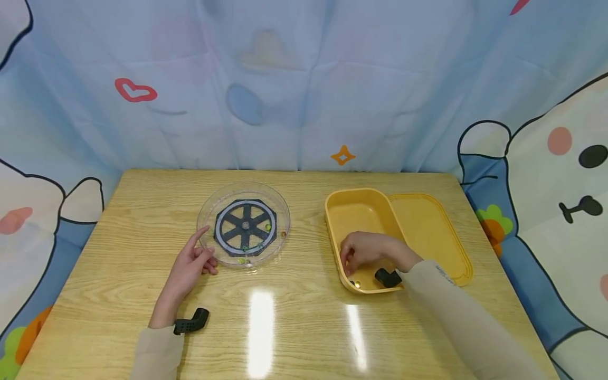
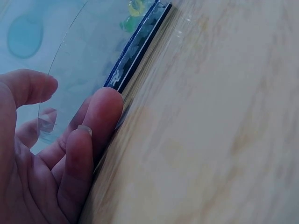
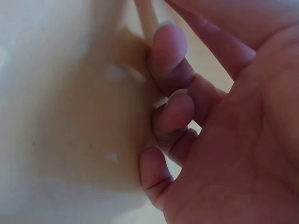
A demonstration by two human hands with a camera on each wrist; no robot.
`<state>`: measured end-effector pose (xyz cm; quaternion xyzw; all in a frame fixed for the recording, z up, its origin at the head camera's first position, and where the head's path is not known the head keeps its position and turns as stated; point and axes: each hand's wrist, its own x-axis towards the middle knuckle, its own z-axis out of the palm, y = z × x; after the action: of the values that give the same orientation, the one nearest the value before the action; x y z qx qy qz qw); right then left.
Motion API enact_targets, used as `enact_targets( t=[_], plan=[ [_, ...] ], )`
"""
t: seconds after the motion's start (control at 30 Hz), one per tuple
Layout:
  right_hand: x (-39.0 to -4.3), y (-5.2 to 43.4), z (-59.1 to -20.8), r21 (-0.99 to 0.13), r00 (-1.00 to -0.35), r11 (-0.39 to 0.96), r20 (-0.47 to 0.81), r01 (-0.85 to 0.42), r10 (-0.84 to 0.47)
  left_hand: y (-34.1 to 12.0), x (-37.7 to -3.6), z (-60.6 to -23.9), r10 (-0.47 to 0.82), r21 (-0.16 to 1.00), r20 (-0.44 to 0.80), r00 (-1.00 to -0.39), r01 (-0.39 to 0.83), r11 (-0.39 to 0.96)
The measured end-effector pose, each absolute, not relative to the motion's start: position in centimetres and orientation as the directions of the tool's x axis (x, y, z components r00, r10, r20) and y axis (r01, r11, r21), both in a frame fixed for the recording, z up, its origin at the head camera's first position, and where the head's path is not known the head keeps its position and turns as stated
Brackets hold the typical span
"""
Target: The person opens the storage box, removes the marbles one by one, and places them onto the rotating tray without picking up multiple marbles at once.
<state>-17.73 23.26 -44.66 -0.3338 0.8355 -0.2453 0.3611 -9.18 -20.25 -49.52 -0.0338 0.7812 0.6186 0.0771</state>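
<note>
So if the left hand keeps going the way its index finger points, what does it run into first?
The left hand already rests against the clear round dish. Its index finger lies along the near-left rim, pointing up and right, so it would probably press on the dish wall first, then reach the black spoked wheel inside. Depth is unclear.

A clear round dish (image 1: 244,224) is lying flat on the wooden table, left of centre. It is holding a dark octagonal plate with a white ring and a 6-spoke wheel, and a few small green and yellowish beads are sitting along its near edge. To its right, well apart, a yellow rounded-rectangular box (image 1: 361,211) is standing open, its matching lid (image 1: 434,237) lying flat and touching the box's right side.
</note>
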Motion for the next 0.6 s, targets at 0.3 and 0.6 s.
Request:
enact_targets(
  t=[0.3, 0.6],
  plan=[
    [-18.03, 23.57, -44.76, -0.668, -0.504, 0.647, -0.442, -0.367, -0.742, -20.26, -9.25, -49.42, 0.047, 0.960, -0.173, -0.984, -0.158, 0.233],
    [-18.08, 23.83, -44.74, -0.671, -0.531, 0.649, -0.425, -0.358, -0.733, -20.31, -9.22, -49.86, 0.042, 0.964, -0.139, -0.989, -0.126, 0.232]
  ],
)
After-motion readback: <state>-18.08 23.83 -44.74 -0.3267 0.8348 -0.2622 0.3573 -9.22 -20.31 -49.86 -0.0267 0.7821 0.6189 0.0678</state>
